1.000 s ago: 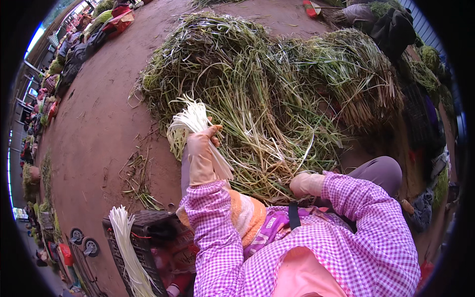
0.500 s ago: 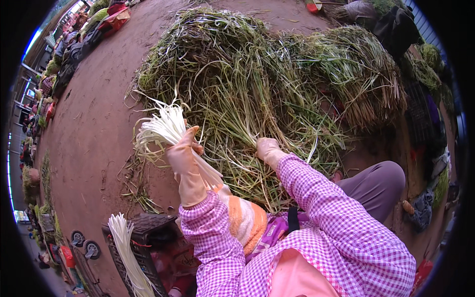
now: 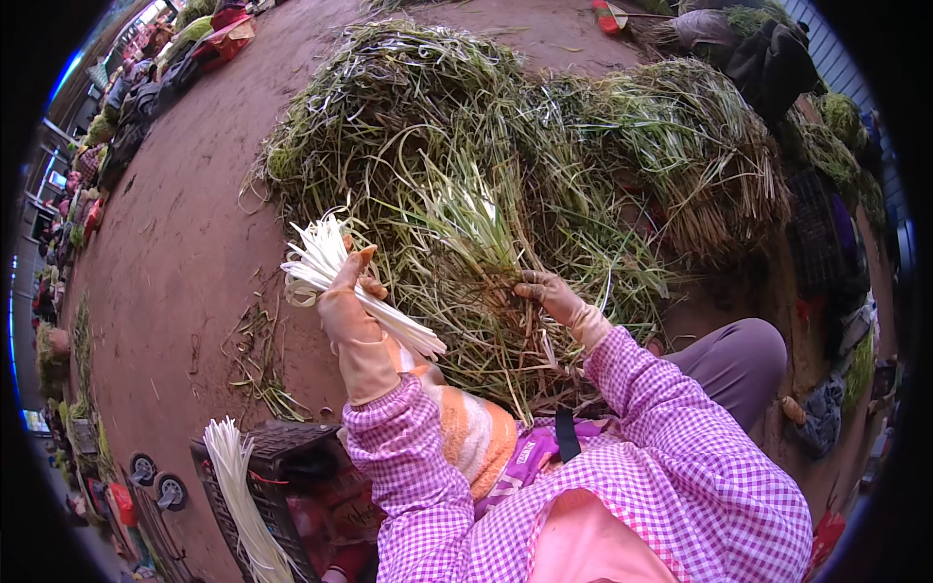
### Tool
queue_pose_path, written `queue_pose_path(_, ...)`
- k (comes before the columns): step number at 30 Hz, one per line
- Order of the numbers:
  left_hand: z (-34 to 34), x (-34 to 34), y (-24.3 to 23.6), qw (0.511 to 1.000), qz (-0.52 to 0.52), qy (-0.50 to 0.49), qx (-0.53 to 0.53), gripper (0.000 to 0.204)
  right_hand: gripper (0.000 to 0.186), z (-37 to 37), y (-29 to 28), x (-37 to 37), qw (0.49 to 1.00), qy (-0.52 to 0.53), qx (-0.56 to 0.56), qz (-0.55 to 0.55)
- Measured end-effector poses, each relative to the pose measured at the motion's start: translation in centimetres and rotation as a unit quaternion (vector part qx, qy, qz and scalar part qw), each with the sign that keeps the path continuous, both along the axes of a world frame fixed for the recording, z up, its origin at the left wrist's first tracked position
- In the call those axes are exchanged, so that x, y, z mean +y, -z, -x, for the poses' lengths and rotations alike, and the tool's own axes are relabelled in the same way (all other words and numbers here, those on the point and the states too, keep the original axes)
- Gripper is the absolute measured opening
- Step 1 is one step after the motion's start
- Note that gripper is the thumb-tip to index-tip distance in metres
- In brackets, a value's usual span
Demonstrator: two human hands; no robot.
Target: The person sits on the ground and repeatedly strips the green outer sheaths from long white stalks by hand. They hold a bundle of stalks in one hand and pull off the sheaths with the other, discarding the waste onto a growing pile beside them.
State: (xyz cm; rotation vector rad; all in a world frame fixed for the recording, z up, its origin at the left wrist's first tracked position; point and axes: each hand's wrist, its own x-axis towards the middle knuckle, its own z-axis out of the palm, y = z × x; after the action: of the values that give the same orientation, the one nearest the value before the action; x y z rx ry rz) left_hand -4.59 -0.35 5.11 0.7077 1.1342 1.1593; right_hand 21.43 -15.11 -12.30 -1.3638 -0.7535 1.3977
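A bundle of white chive-like stalks (image 3: 323, 257) is gripped by the gloved left hand (image 3: 352, 309), fingers curled round its middle, at the near left edge of a big heap of green stalks (image 3: 408, 107). A loose green-leaved clump (image 3: 471, 223) is pinched near its brownish lower end by the right hand (image 3: 554, 297), fingers pressed together, over the heap's near side. A second white bundle (image 3: 241, 500) is propped against a dark plastic crate (image 3: 282, 437), lower left.
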Motion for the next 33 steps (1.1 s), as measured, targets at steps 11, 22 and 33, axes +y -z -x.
queue_pose_path(11,0.7,0.2,-0.2,1.000,-0.006,-0.012,0.012,0.025,0.048,0.5,0.1,1.1,0.985,-0.009,-0.140,0.097)
queue_pose_path(22,0.2,0.2,-0.3,1.000,0.018,-0.016,0.020,0.021,0.044,1.6,-0.4,2.0,0.947,0.124,-0.163,0.246)
queue_pose_path(33,-0.5,-0.3,-1.0,0.999,0.024,-0.020,0.011,0.023,0.034,7.8,-0.9,8.1,0.753,-0.241,-0.577,0.205)
